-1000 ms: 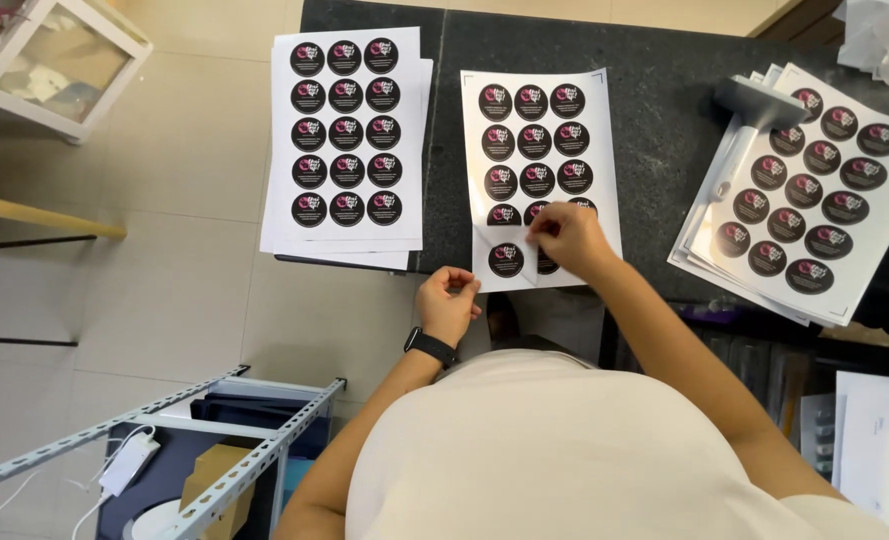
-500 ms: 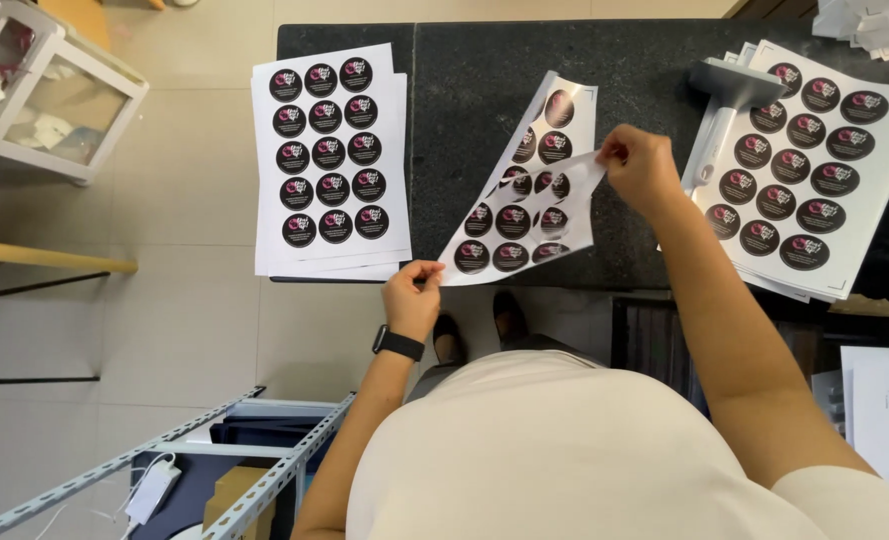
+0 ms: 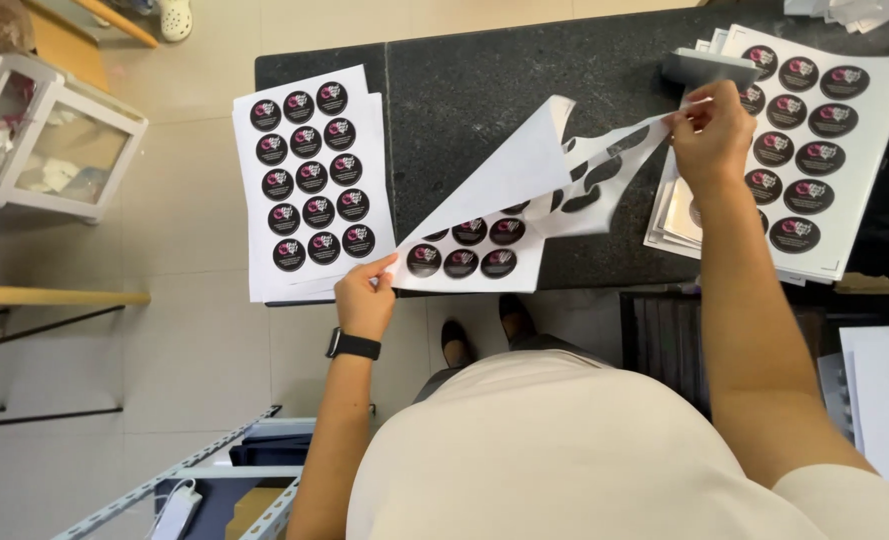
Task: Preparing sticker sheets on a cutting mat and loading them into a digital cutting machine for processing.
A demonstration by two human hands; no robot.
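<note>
Dark stone worktop [image 3: 485,110] over a pale tiled floor, seen from the head camera. Dead centre lies the sticker sheet [image 3: 465,255]. The left hand [image 3: 365,298], at seven o'clock, has its grip closed on the sheet's corner. The right hand [image 3: 710,130], at two o'clock, pinches the white waste film [image 3: 565,165], lifted off it. A finished stack [image 3: 310,180] sits at ten o'clock, another pile [image 3: 815,150] at three.
</note>
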